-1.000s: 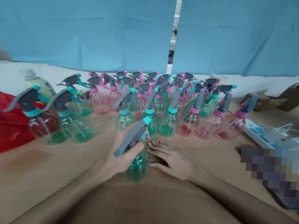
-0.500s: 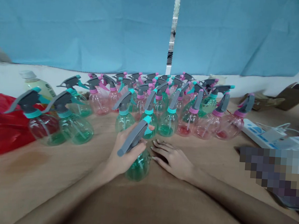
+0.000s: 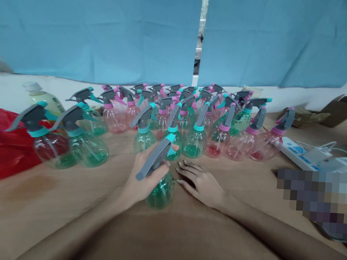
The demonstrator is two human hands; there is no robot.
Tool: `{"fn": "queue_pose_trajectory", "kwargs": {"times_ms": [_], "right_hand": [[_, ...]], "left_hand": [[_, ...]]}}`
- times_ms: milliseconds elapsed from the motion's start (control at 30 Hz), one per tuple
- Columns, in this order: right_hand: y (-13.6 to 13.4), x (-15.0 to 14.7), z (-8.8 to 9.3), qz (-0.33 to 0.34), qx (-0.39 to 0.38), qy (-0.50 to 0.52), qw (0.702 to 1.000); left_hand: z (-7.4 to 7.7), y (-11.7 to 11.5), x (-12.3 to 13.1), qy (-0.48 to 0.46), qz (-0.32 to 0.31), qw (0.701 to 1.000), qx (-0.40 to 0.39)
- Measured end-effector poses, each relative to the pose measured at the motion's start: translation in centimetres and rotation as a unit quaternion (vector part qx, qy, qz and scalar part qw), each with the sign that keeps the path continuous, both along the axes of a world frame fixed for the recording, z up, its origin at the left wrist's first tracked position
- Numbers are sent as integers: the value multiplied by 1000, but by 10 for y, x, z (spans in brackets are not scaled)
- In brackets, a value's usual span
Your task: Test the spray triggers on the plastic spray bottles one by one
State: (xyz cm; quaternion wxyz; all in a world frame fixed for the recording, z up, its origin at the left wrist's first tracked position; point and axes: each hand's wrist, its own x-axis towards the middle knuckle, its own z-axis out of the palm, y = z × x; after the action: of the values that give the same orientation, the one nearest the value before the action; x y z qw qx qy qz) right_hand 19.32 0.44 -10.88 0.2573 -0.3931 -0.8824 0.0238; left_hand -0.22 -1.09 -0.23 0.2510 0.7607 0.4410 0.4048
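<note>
My left hand point(image 3: 145, 175) is wrapped round the neck of a green spray bottle point(image 3: 159, 194) with a grey trigger head and turquoise nozzle. The bottle stands on the table point(image 3: 142, 238), its trigger side facing away from me. To its right my right hand point(image 3: 202, 183) rests palm down on the tabletop, fingers spread and holding nothing. Just beyond both hands is a row of similar bottles, among them a green spray bottle point(image 3: 194, 143) and a pink spray bottle point(image 3: 217, 143). The held bottle's collar is hidden by my fingers.
Two green spray bottles point(image 3: 90, 150) stand at the left beside a red plastic bag point(image 3: 3, 146). Behind the bag is a white-capped bottle point(image 3: 43, 99). A power strip point(image 3: 301, 152) with plugs lies at the right, near a cardboard box point(image 3: 341, 112). A blue cloth point(image 3: 109, 30) hangs behind.
Almost nothing differs. Both hands and the held spray bottle keep their places, with only a very slight shift of the view.
</note>
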Motion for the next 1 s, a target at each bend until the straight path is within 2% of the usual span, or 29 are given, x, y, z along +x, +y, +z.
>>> {"fn": "queue_pose_trajectory", "kwargs": {"times_ms": [433, 767, 1000], "right_hand": [[0, 0, 0, 0, -3, -9, 1000], [0, 0, 0, -1, -2, -4, 1000], [-1, 0, 0, 2, 0, 3, 1000]], "left_hand": [[-4, 1, -1, 2, 12, 1000, 0], [-14, 5, -7, -18, 20, 1000, -10], [-8, 6, -7, -17, -13, 999, -29]]}}
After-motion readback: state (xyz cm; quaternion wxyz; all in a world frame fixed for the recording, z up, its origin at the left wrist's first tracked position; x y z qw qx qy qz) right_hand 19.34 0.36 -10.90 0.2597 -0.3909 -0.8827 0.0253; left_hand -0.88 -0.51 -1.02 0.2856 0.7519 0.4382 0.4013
